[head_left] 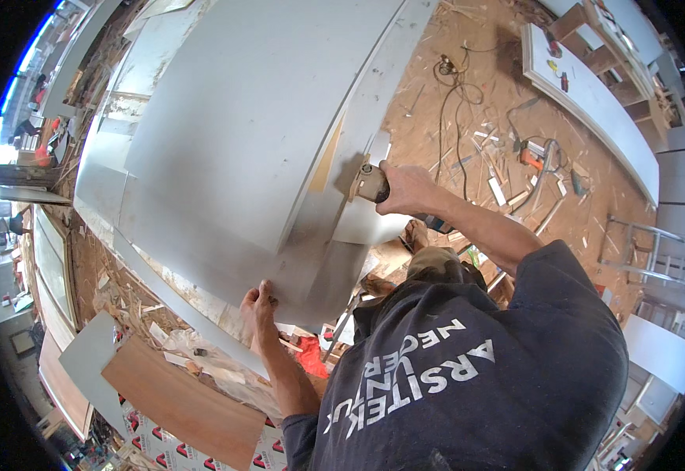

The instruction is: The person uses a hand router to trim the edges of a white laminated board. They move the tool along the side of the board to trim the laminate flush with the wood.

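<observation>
A large pale grey sheet lies across a stack of similar panels, with a narrow strip along its right side. My right hand grips a hand-held power tool with a round tan housing, at the right-hand edge of the panels. Its exact kind is unclear, and its working end is hidden. At the sheet's near edge, my left hand has its fingers closed on the border. The underside of that grip is hidden.
Wood scraps and cords litter the brown floor at right, near an orange power tool. A white panel stands beyond, with a metal ladder nearer. Brown boards lie at lower left. A red item sits below the sheet.
</observation>
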Tool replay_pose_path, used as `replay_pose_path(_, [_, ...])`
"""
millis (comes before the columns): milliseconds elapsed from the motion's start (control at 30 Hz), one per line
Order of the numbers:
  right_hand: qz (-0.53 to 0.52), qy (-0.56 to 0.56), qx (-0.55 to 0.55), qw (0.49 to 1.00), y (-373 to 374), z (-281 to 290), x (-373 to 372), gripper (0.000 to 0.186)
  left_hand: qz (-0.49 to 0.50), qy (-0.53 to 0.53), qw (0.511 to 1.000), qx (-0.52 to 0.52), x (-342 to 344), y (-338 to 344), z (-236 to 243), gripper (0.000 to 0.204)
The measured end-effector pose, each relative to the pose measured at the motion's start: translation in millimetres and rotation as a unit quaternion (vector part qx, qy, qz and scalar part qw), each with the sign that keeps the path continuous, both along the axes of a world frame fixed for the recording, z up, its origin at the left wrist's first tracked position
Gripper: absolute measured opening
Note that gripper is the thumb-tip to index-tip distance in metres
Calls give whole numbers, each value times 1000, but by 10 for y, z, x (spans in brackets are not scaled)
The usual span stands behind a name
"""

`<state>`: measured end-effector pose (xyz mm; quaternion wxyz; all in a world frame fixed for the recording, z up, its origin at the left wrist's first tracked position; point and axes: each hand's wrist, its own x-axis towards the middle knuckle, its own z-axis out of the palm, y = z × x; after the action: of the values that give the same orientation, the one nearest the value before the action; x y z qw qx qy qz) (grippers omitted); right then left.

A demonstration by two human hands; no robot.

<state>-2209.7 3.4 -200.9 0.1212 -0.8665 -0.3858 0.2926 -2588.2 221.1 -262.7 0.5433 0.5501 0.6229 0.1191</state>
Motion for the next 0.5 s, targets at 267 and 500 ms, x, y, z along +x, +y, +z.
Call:
replay_pose_path(267, [-1,10,4,1000,-2,-43,-282,69,-33,21,999,3,63,12,100,37])
replay_pose_path(500, [-3,11,20,1000,-6,-73,-453,76,-36,21,999,31,98,-41,170,39])
